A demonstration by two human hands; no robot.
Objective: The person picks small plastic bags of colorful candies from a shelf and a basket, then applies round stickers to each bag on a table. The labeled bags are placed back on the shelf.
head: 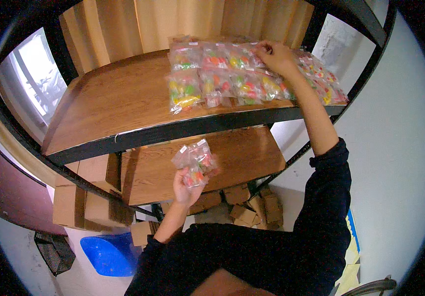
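Note:
Between the two shelf levels, my left hand point(187, 190) holds a few small clear plastic bags point(197, 177) with colourful pieces inside and white labels at their tops. My right hand point(277, 59) reaches over the upper shelf point(123, 96), its fingers curled at the back row of bags. Whether it pinches one of them is hard to see. Similar clear bags point(185, 92) lie in overlapping rows across the shelf's right half, showing red, yellow, green and orange contents. Part of these rows is hidden behind my right hand and forearm.
A black metal frame edge point(197, 125) borders the upper shelf; a wooden lower shelf point(242, 159) is beneath. Cardboard boxes point(70, 205) stand at left, near a blue plastic bin point(108, 255) and a black mesh basket point(55, 255). Tan curtains point(182, 22) hang behind; a wall point(393, 148) is at right.

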